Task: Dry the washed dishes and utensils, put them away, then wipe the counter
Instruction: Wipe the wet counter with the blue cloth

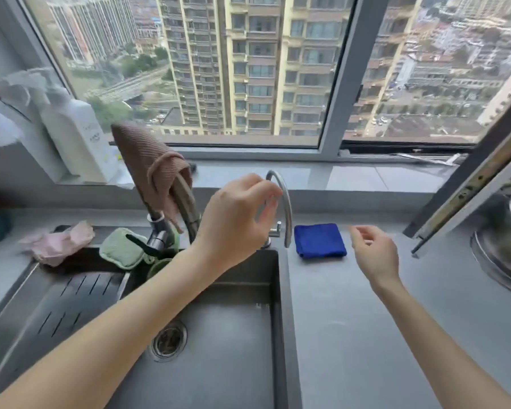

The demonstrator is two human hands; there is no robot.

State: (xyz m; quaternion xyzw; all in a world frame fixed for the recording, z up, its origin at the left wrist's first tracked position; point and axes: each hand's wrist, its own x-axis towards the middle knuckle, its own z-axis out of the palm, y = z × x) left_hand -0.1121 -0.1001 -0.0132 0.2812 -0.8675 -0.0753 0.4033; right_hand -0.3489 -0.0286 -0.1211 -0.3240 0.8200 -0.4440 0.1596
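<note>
I see the left hand [236, 225] raised at frame center, its fingers loosely curled against the slim gooseneck tap [287, 214]; I cannot tell whether they grip it. The right hand [372, 252] hovers right of center, fingers relaxed and apart, holding nothing. 1 folded blue cloth [319, 240] lies on the grey counter [351, 320] between both hands, just beside the sink [233, 335]. A brown cloth [142, 160] drapes over the pull-out faucet [160, 234] at center left, with a green scrub pad [118, 249] and a pink cloth [56, 243] further left.
</note>
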